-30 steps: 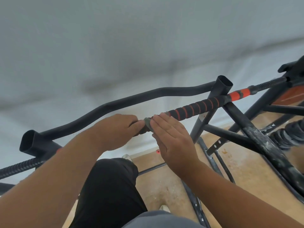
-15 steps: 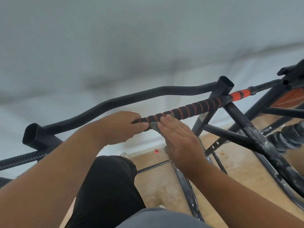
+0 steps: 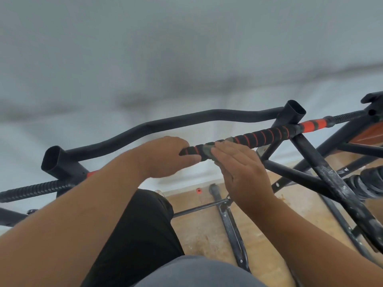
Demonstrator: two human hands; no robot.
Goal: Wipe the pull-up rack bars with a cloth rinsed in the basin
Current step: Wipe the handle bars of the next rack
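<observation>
A black foam-padded grip bar with orange spiral stripes (image 3: 259, 137) runs level across the black steel pull-up rack, meeting a hollow open-ended upright post (image 3: 293, 112) at its right end. A small grey-green cloth (image 3: 209, 149) is wrapped around this bar left of the post. Behind the bar, a wavy black tube (image 3: 165, 125) spans toward the same post.

tan floor (image 3: 192, 233) bears the rack's black base bars (image 3: 232, 226), perhaps dusty.
</observation>
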